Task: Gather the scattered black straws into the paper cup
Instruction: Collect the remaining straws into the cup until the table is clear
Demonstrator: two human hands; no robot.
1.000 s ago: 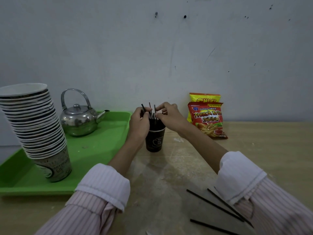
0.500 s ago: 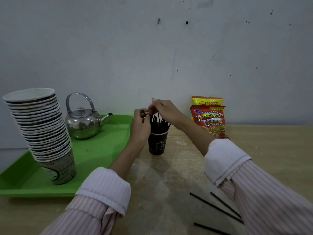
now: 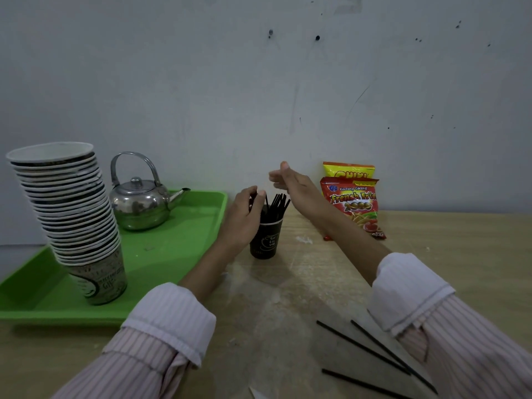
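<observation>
A black paper cup (image 3: pixel 266 240) stands on the wooden table (image 3: pixel 288 298) near the wall, with several black straws (image 3: pixel 276 205) upright in it. My left hand (image 3: pixel 244 217) is at the cup's left rim, its fingers pinched on the top of a straw at the cup's left side. My right hand (image 3: pixel 296 185) hovers above and to the right of the cup, fingers apart and holding nothing. Three loose black straws (image 3: pixel 362 347) lie on the table at the near right, beside my right sleeve.
A green tray (image 3: pixel 161 254) on the left carries a tall leaning stack of paper cups (image 3: pixel 69 214) and a metal kettle (image 3: pixel 138 200). Two snack bags (image 3: pixel 354 203) lean against the wall right of the cup.
My right hand has let go of the straws and lifted up and to the right, with its fingers spread. My left hand stays at the cup's rim. The straws now stand in the cup.
</observation>
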